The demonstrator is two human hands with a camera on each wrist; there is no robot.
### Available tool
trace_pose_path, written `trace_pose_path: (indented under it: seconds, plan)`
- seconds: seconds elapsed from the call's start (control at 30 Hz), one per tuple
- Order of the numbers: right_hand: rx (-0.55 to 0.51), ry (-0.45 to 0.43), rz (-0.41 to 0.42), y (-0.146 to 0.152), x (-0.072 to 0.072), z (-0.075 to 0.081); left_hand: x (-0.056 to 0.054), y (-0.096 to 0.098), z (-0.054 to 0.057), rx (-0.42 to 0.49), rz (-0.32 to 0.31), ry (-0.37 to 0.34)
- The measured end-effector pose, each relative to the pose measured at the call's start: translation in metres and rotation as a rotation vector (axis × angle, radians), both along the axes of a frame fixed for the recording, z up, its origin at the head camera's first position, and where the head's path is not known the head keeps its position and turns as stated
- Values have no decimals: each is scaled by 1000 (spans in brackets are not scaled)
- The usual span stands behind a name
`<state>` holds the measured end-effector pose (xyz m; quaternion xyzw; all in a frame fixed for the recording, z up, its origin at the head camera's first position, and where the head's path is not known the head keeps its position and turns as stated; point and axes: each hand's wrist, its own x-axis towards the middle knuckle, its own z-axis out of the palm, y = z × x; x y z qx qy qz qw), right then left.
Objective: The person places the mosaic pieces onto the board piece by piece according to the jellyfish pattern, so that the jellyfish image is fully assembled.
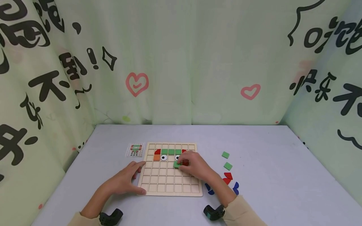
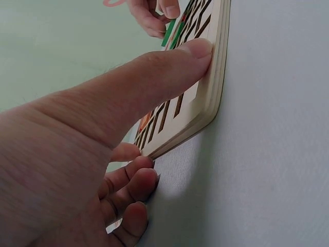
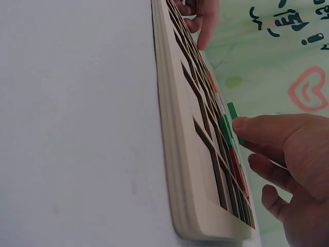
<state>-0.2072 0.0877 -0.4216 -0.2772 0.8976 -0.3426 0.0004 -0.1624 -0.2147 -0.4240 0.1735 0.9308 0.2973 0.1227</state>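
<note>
A wooden grid board (image 1: 158,188) lies flat on the table. Along its far rows sit green squares (image 1: 171,152), a red curved piece (image 1: 157,152), an orange square (image 1: 156,157) and two eye discs (image 1: 163,158). My right hand (image 1: 196,164) pinches a green square tile (image 1: 176,165) between thumb and fingers, close over the board's middle right. A dark red piece (image 1: 185,163) shows in that hand's shadow. With its thumb on the near left corner, my left hand (image 1: 124,179) rests against the board's left edge, fingertips touching the side (image 2: 149,154).
A small picture card (image 1: 135,150) of a figure on a grid lies left of the board. To the right are loose green squares (image 1: 227,166), red pieces (image 1: 228,175) and blue pieces (image 1: 236,185). Black wrist devices (image 1: 111,217) are on both forearms. Printed curtains surround the table.
</note>
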Motion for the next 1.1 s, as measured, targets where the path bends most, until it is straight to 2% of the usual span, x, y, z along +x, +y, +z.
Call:
trace_pose_path:
  seconds: [0.43,0.63,0.77,1.1]
  plan:
    - [-2,5,27,-16,-7,-4,0,1,2,1,9,-8]
    - [8,-20,9,-21,-8,-5,1,1,3,0,6,-7]
    - [21,-7,1,-23,-8,-5,1,1,3,-1,5,-3]
    - [-18,-10,3,-13,-3,-6,-1,0,-1,-1,-1,12]
